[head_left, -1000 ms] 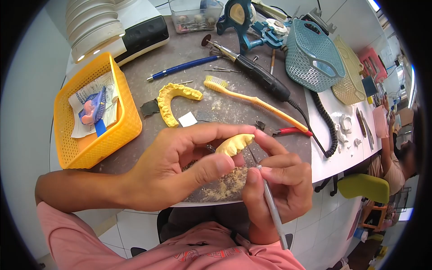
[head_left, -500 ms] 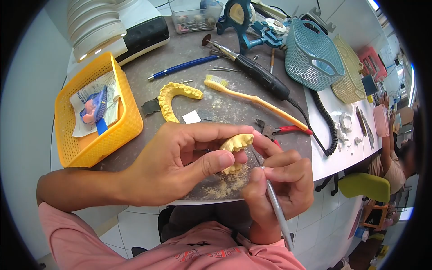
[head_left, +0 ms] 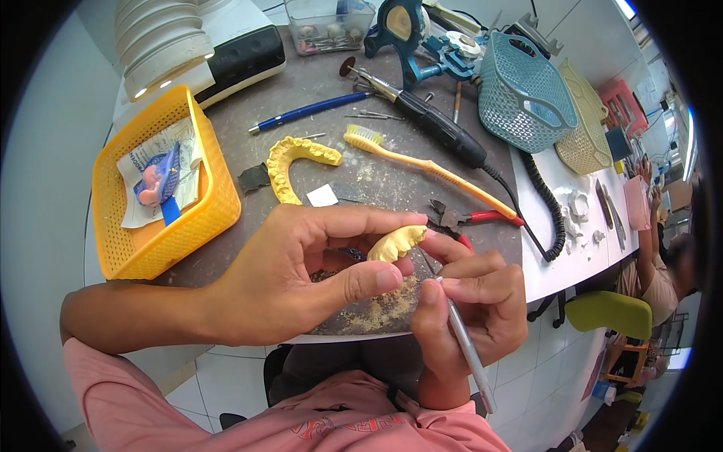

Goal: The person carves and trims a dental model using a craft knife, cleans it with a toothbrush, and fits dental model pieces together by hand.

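Note:
My left hand [head_left: 290, 275] is closed around a yellow plaster dental cast [head_left: 397, 243], with the thumb on the near side and fingers along the far side. The cast is tilted, its row of teeth partly covered by fingers. Close on its right, my right hand [head_left: 482, 309] grips a slim metal-handled carving tool [head_left: 468, 346] like a pen. The thin tip points up toward the cast; whether it touches cannot be made out. Yellow dust [head_left: 373, 313] lies on the dark bench below. Beyond my left hand rests a second yellow horseshoe-shaped cast [head_left: 277, 173].
Behind the hands lie a toothbrush [head_left: 410, 161], red-handled pliers [head_left: 454, 217], a corded rotary handpiece [head_left: 444, 129] and a blue pen [head_left: 309, 112]. A yellow basket [head_left: 222, 177] stands left, a blue-grey basket [head_left: 523, 94] back right. Another person [head_left: 663, 282] sits far right.
The cast has turned in my left hand, so its lower part below the fingers no longer shows. My right hand and the tool have shifted slightly right.

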### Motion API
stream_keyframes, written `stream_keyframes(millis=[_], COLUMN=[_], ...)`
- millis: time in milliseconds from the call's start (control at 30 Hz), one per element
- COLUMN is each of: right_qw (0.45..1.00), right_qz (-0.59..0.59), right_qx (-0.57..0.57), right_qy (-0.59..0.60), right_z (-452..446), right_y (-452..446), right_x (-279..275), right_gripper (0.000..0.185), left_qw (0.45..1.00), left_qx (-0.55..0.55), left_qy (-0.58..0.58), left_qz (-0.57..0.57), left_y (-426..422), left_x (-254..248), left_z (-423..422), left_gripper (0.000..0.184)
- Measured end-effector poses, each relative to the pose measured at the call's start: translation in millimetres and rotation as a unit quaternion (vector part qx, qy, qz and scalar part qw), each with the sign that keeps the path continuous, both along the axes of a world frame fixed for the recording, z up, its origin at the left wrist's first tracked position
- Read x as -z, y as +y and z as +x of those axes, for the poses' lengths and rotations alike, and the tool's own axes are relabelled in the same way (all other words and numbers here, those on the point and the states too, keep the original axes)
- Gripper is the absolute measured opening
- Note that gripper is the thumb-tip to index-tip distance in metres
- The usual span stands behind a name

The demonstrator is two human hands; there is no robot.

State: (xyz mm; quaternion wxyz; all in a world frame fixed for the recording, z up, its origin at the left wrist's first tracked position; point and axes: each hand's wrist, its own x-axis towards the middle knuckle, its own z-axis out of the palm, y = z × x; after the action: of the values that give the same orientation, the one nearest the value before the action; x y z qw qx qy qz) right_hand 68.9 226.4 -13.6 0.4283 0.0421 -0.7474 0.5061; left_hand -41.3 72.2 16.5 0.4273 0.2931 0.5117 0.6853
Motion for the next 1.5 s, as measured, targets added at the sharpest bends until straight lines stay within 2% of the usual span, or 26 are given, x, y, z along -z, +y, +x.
stream_keyframes(millis=[167, 267, 367, 433, 633, 833, 867, 933, 1367, 1500], right_qw=[1.0, 0.999, 0.997, 0.994, 1.0, 1.0, 1.0, 0.996, 0.998, 0.995], right_qz=[0.012, 0.006, -0.049, -0.078, -0.011, 0.008, 0.008, -0.069, -0.036, -0.074], right_qx=[0.005, 0.003, 0.011, -0.026, -0.015, 0.0, 0.0, -0.01, -0.015, -0.025], right_qy=[-0.002, 0.042, 0.051, 0.072, 0.01, -0.011, -0.012, 0.051, 0.039, 0.056], right_z=[-1.6, -4.1, -3.7, -4.6, 0.9, 3.0, 1.6, -2.6, -1.4, -2.5], right_y=[1.4, 1.8, -1.3, -0.5, 1.0, 0.8, 0.1, -2.1, -0.3, -1.4], right_x=[1.0, 3.7, 5.3, 3.9, 2.6, 0.6, 1.1, 2.6, 2.1, 1.5], right_gripper=[0.021, 0.019, 0.019, 0.019, 0.024, 0.024, 0.024, 0.02, 0.02, 0.02], left_qw=[0.999, 0.999, 1.0, 0.999, 0.999, 1.0, 1.0, 1.0, 1.0, 0.999], left_qx=[0.023, 0.022, 0.018, 0.023, 0.023, 0.015, 0.015, 0.02, 0.022, 0.023], left_qy=[0.027, 0.025, 0.022, 0.028, 0.021, 0.021, 0.021, 0.017, 0.016, 0.027], left_qz=[-0.016, -0.015, -0.009, -0.018, -0.016, -0.006, -0.006, -0.002, 0.007, 0.003], left_y=[-1.7, -1.3, -1.0, -1.3, -1.7, -1.0, -1.1, -1.6, -0.7, -1.2], left_x=[1.5, 0.8, 1.1, 0.2, -1.2, -1.5, -1.2, -0.4, -0.4, 0.1], left_z=[-2.5, -2.3, -2.4, -2.5, -1.6, -0.3, -0.5, -1.3, -0.5, -1.4], left_gripper=[0.053, 0.053, 0.053, 0.054, 0.054, 0.053, 0.053, 0.052, 0.051, 0.051])
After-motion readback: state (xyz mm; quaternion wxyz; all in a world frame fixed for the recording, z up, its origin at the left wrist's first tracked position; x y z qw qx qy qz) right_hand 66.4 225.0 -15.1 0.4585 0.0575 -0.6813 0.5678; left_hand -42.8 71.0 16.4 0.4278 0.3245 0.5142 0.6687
